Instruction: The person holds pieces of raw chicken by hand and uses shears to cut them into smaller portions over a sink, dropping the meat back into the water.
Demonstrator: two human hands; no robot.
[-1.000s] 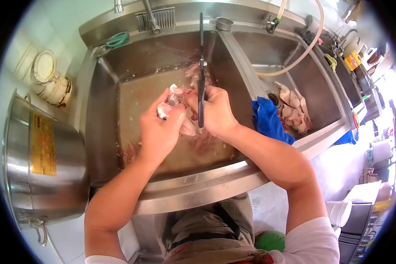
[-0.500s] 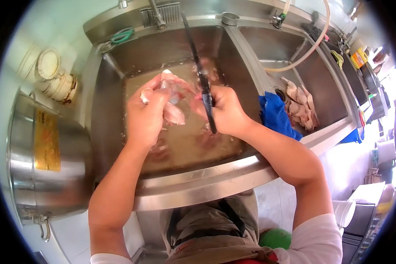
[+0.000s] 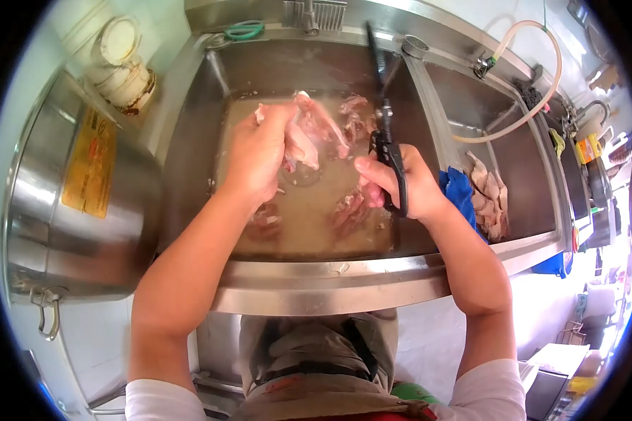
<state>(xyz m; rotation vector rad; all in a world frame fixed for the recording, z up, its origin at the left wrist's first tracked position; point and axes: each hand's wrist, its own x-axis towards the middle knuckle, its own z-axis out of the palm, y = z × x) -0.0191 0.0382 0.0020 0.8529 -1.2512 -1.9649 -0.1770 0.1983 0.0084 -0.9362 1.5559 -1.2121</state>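
My left hand (image 3: 258, 151) is closed around a raw poultry piece (image 3: 302, 149), pink flesh with pale skin and bone, above cloudy water (image 3: 302, 228) in the large steel sink basin (image 3: 189, 154). A pair of black-handled kitchen scissors (image 3: 384, 130) is in my right hand (image 3: 416, 181), to the right of the piece and apart from it. The blades point up and away; the loops lie against my palm and fingers. More raw meat pieces (image 3: 349, 214) lie in the water below both hands.
In the right basin, pale poultry pieces (image 3: 489, 196) lie beside a blue cloth (image 3: 458, 196) draped over the divider. A hose (image 3: 556, 67) loops above. At left stand a big steel pot (image 3: 42, 210) and stained white tubs (image 3: 123, 70). A faucet (image 3: 310, 19) is at the back.
The view has shifted, so the sink sits further right. My right hand and the scissors have moved away from the poultry piece, widening the gap. My left hand still holds the piece.
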